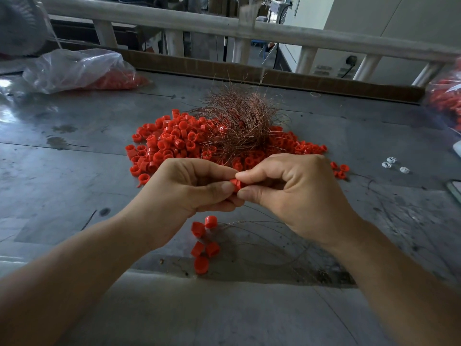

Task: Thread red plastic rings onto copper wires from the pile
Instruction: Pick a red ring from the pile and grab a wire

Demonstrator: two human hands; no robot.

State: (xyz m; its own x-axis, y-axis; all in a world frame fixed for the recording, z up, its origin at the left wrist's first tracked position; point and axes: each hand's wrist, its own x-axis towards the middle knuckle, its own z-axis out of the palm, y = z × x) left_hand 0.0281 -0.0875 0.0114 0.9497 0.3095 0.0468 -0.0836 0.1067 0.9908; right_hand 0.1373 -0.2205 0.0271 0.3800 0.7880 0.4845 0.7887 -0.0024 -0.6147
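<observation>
Red ring (235,184) sits pinched in the grip of the left hand (184,193) and the right hand (294,193), near the red pile (169,143)

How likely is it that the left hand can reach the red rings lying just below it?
Likely yes, once freed: the left hand and right hand both pinch a red ring, so it is busy. Nothing covers the loose rings on the table below it.

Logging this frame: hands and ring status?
Left hand and right hand pinch one small red plastic ring. Tangled copper wire pile behind. Nothing blocking.
</observation>
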